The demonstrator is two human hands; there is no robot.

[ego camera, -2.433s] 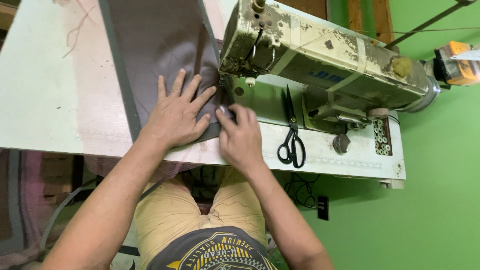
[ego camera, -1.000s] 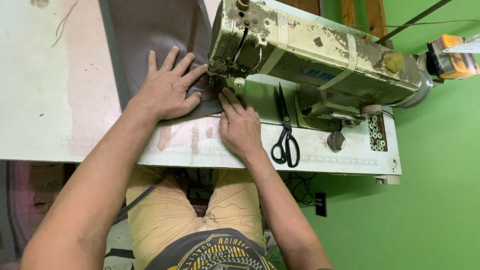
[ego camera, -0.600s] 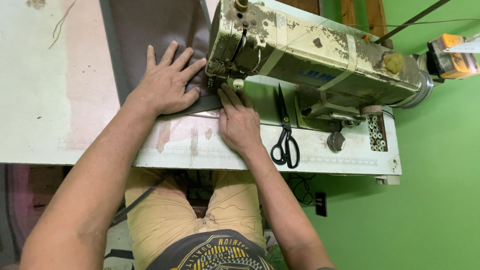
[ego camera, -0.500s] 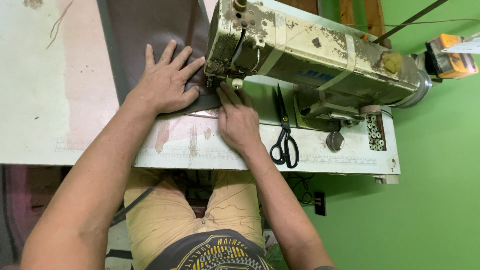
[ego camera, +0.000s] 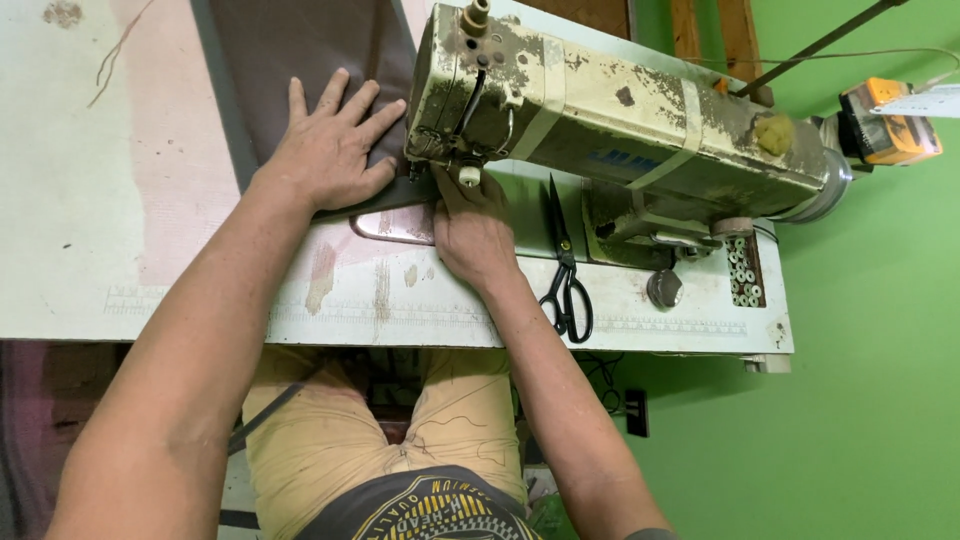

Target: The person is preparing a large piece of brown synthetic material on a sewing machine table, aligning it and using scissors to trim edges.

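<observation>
Worktop (ego camera: 90,230): bare and passable at left and along the near edge; far right blocked by the sewing machine (ego camera: 620,120), its head low over the dark fabric (ego camera: 310,50), with black scissors (ego camera: 565,270) lying in the near-right gap beside it.

one view only, from the camera i run on the wearer's head. it looks steeply down over the chest and lap onto the white sewing table (ego camera: 120,230), so the near table edge crosses the middle of the frame and both forearms rise from the bottom edge. it sits close: the left hand (ego camera: 330,155) and right hand (ego camera: 472,232) fill the upper centre. beyond the fingertips lies dark fabric (ego camera: 300,50), cut by the top edge; just right of the fingers the sewing machine (ego camera: 620,120) runs toward the green wall (ego camera: 880,350). no second view overlaps this one.
</observation>
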